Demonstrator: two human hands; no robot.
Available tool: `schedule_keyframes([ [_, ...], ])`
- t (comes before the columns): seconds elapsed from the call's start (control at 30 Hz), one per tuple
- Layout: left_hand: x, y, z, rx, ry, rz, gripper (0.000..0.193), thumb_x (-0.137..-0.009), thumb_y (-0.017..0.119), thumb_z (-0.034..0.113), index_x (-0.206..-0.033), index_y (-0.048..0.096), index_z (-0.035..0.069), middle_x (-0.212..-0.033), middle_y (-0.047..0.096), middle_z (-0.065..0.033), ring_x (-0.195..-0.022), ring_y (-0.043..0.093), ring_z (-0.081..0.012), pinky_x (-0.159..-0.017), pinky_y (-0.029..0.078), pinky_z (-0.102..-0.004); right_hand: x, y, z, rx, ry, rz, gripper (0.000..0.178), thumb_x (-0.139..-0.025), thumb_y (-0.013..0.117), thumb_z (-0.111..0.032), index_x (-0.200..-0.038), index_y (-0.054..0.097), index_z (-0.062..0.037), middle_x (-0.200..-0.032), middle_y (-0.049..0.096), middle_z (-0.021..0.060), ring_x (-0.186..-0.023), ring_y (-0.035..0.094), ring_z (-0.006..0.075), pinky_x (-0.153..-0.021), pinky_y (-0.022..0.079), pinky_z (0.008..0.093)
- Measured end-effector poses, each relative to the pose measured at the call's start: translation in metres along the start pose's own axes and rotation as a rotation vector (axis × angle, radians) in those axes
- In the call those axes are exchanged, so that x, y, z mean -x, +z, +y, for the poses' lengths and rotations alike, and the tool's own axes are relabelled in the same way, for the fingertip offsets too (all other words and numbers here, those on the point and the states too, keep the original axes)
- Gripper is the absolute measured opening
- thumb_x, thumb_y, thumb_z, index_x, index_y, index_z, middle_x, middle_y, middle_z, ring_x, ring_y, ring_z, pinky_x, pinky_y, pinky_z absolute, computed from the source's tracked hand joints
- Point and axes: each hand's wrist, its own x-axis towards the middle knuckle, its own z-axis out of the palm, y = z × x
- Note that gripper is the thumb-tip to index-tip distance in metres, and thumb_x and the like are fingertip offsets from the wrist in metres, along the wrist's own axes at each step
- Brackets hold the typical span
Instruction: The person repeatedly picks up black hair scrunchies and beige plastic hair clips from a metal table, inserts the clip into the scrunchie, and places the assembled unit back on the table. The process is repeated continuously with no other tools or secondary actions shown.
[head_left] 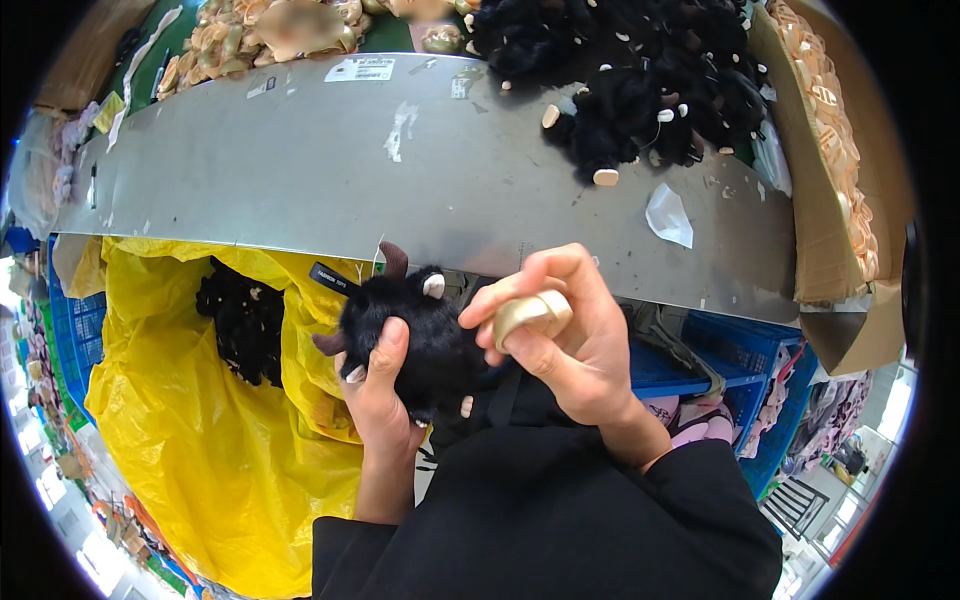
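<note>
My left hand (pixel 376 385) is closed round a black furry plush toy (pixel 425 325), its thumb pressed on the fur. Brown horns, small pale ears and pale feet stick out of the toy, and a black label (pixel 334 279) hangs by its upper left side. To the right of the toy, raised and apart from it, my right hand (pixel 585 350) pinches a shiny beige curved piece (pixel 530 318) between thumb and fingers. The exact kind of that piece cannot be told.
A grey metal table (pixel 300 160) spans the front. On it at the far right lie piled black plush toys (pixel 640 110) and a white paper scrap (pixel 669 216). Beige pieces (pixel 215 50) are heaped far left. A yellow bag (pixel 200 460) hangs left; a cardboard box (pixel 885 170) stands right, above blue crates (pixel 725 350).
</note>
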Motion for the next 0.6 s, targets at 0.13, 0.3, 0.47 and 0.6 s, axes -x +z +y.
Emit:
schedule_keyframes([
  [0.13, 0.001, 0.0, 0.0, -0.057, -0.039, -0.032, 0.058, -0.098, 0.06, 0.013, -0.151, 0.041, -0.002, -0.143, 0.055, -0.0118, -0.124, 0.057, -0.0217, -0.107, 0.047, -0.0344, 0.003, 0.002, -0.015, -0.065, 0.126, -0.019, 0.032, -0.102, 0.056, -0.009, -0.125, 0.034, -0.0038, -0.079, 0.065, 0.0131, -0.059, 0.058, 0.0105, -0.054, 0.045, 0.0211],
  [0.3, 0.011, -0.005, -0.001, -0.13, -0.119, 0.014, 0.054, -0.104, 0.056, 0.016, -0.152, 0.04, -0.002, -0.138, 0.058, -0.0127, -0.118, 0.061, -0.0216, -0.104, 0.05, -0.0342, -0.011, 0.0, -0.012, 0.085, 0.053, -0.255, 0.046, -0.1, 0.059, -0.003, -0.144, 0.044, -0.0031, -0.088, 0.06, 0.0041, -0.069, 0.059, 0.0061, -0.061, 0.047, 0.02],
  [0.47, 0.009, 0.0, -0.004, -0.139, -0.068, -0.043, 0.052, -0.104, 0.055, 0.019, -0.15, 0.042, -0.003, -0.137, 0.059, -0.0124, -0.115, 0.063, -0.0203, -0.098, 0.052, -0.0333, -0.009, -0.001, -0.017, -0.03, 0.278, -0.156, 0.022, -0.102, 0.063, -0.013, -0.116, 0.049, -0.0057, -0.083, 0.064, 0.0024, -0.068, 0.061, 0.0058, -0.059, 0.049, 0.0209],
  [0.6, 0.012, -0.005, -0.001, -0.22, -0.135, -0.045, 0.053, -0.103, 0.057, 0.021, -0.149, 0.043, -0.003, -0.142, 0.056, -0.0123, -0.12, 0.06, -0.0198, -0.102, 0.05, -0.0334, -0.007, 0.002, -0.011, 0.094, 0.152, -0.167, 0.023, -0.104, 0.061, -0.017, -0.12, 0.049, -0.005, -0.082, 0.064, 0.003, -0.068, 0.063, 0.0068, -0.062, 0.051, 0.0214],
])
